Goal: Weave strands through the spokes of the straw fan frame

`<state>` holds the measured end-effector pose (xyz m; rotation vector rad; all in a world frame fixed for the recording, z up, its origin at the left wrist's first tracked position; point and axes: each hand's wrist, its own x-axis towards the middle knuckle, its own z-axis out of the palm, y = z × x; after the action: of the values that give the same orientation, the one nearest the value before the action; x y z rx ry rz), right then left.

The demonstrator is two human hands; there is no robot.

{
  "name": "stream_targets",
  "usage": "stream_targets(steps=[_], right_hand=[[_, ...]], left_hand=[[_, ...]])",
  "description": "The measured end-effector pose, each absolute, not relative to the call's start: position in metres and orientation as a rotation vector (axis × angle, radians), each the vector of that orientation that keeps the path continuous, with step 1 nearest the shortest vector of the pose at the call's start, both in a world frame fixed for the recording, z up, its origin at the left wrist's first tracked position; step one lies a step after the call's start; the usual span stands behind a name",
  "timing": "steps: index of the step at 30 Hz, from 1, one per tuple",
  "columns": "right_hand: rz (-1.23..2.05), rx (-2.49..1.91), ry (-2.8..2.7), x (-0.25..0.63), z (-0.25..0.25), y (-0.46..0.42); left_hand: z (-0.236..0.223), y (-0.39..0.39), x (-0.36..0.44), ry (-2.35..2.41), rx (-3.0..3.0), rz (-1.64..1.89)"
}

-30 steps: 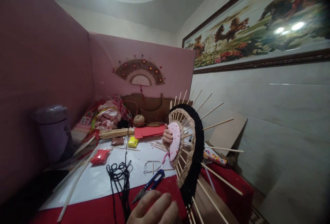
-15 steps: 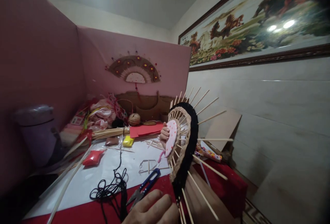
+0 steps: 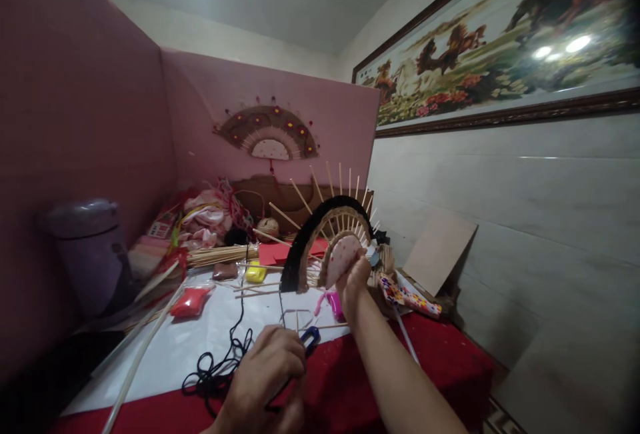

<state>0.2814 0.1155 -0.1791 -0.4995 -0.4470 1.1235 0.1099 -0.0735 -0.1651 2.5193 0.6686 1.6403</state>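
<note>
A half-round fan frame [image 3: 345, 257] of thin sticks, woven with tan cord and a wide black band, stands tilted above the table. My right hand [image 3: 354, 281] grips it by the pink dotted half-circle at its base. Lower down, my left hand [image 3: 267, 374] is closed with fingers curled round black yarn [image 3: 283, 311], a strand of which runs up to the end of the black band. Loose loops of this yarn lie left of that hand. Blue-handled thread snips [image 3: 311, 337] lie partly hidden behind my left hand.
Packets of red clay [image 3: 191, 302], brown clay [image 3: 225, 271] and yellow clay [image 3: 255, 272] lie on the white sheet [image 3: 165, 354]. Behind them are a bundle of sticks [image 3: 220, 256] and a twine ball [image 3: 267, 229]. A lilac flask [image 3: 90, 261] stands left; a finished fan [image 3: 270, 134] hangs behind.
The fan frame has turned over, its sticks now pointing up and left instead of right. My right hand, formerly behind it, shows in front. My left hand has risen slightly, covering more of the snips.
</note>
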Motion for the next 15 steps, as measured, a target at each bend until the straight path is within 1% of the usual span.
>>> stream_targets(steps=[4,7,9,15], right_hand=[[1.020,-0.588,-0.149,0.280,-0.165,0.111],[0.961,-0.632,-0.110,0.276,-0.158,0.106],[0.924,-0.676,-0.117,0.273,-0.156,0.103],[0.821,-0.730,-0.125,0.270,-0.156,0.104]], left_hand=[[-0.165,-0.067,0.101,0.987,1.660,1.688],[-0.168,-0.058,0.099,1.009,1.170,1.697],[-0.168,-0.054,0.099,1.006,1.017,1.667],[-0.171,-0.047,0.094,1.109,0.837,1.513]])
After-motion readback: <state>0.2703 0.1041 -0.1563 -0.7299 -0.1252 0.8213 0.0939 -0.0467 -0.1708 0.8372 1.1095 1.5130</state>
